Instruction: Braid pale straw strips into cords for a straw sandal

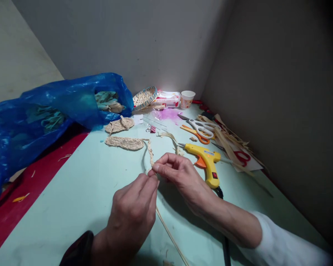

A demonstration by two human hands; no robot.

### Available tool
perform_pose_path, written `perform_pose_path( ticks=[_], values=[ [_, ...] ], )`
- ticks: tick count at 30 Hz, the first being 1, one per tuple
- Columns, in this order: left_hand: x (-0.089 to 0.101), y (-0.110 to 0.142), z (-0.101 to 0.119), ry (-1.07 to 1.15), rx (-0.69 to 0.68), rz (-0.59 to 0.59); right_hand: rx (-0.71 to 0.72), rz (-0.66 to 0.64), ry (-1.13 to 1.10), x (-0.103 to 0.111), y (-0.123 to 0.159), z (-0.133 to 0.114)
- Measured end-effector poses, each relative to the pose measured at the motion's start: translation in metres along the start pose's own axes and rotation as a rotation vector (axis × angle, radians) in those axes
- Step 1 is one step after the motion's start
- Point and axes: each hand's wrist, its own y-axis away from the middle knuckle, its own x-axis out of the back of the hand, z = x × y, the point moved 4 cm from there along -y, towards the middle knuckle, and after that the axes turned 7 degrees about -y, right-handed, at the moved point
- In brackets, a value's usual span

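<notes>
My left hand [135,210] and my right hand [180,177] meet at the middle of the table, both with fingers pinched on a braided straw cord [150,152]. From my fingers the cord runs up to a woven straw sole [124,143] lying flat. Loose straw strands [170,234] trail from below my hands toward the front edge. Behind that sole lies a second small woven piece [120,125] with a strap across it, shaped like a slipper. The exact grip point is partly hidden by my fingers.
A yellow glue gun [208,159] lies right of my right hand. Beyond are white-handled scissors [201,127], orange-handled scissors [195,133], red-handled scissors [242,158] and straw strips [227,140]. A blue plastic bag [80,92], woven basket [145,99], tissue pack [168,99] and paper cup [187,99] stand behind.
</notes>
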Motion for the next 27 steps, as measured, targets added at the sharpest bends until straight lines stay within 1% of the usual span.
perform_pose_path(
  ticks=[2,3,5,6,7,9,10,11,12,14,17,20,22,24,26,27],
  values=[
    [0.007,-0.004,-0.003,0.048,0.03,0.036,0.018,0.018,0.002,0.003,-0.001,-0.003],
    [0.012,-0.007,-0.007,0.076,0.087,0.068,0.029,0.023,0.021,0.005,-0.001,-0.004],
    [0.02,-0.014,-0.018,0.16,0.264,0.11,0.035,0.012,0.049,0.008,-0.002,-0.005],
    [0.02,-0.016,-0.024,0.239,0.362,0.075,0.026,-0.003,0.052,0.008,-0.002,-0.005],
    [0.018,-0.019,-0.028,0.356,0.445,0.011,0.012,-0.022,0.049,0.007,-0.002,-0.005],
    [0.007,-0.021,-0.032,0.68,0.582,-0.167,-0.006,-0.085,0.002,0.003,-0.001,-0.004],
    [0.002,-0.021,-0.031,0.853,0.632,-0.241,-0.015,-0.122,-0.034,0.001,0.0,-0.003],
    [-0.003,-0.021,-0.03,1.008,0.676,-0.29,-0.024,-0.151,-0.066,-0.002,0.001,-0.002],
    [-0.006,-0.021,-0.028,1.131,0.715,-0.311,-0.03,-0.166,-0.087,-0.004,0.002,-0.002],
    [-0.01,-0.019,-0.025,1.275,0.79,-0.3,-0.033,-0.153,-0.087,-0.005,0.003,-0.001],
    [-0.011,-0.016,-0.02,1.357,0.858,-0.306,-0.028,-0.113,-0.049,-0.004,0.003,0.0],
    [-0.01,-0.014,-0.02,1.391,0.869,-0.331,-0.043,-0.12,-0.036,-0.002,0.003,0.0],
    [-0.008,-0.013,-0.023,1.37,0.85,-0.333,-0.058,-0.151,-0.053,-0.002,0.003,0.0],
    [-0.008,-0.013,-0.028,1.321,0.818,-0.364,-0.072,-0.176,-0.066,-0.001,0.003,-0.001],
    [-0.008,-0.013,-0.035,1.23,0.807,-0.366,-0.08,-0.138,-0.012,0.003,0.002,-0.001],
    [-0.007,-0.013,-0.039,1.177,0.811,-0.346,-0.083,-0.105,0.032,0.006,0.002,-0.001]
  ],
)
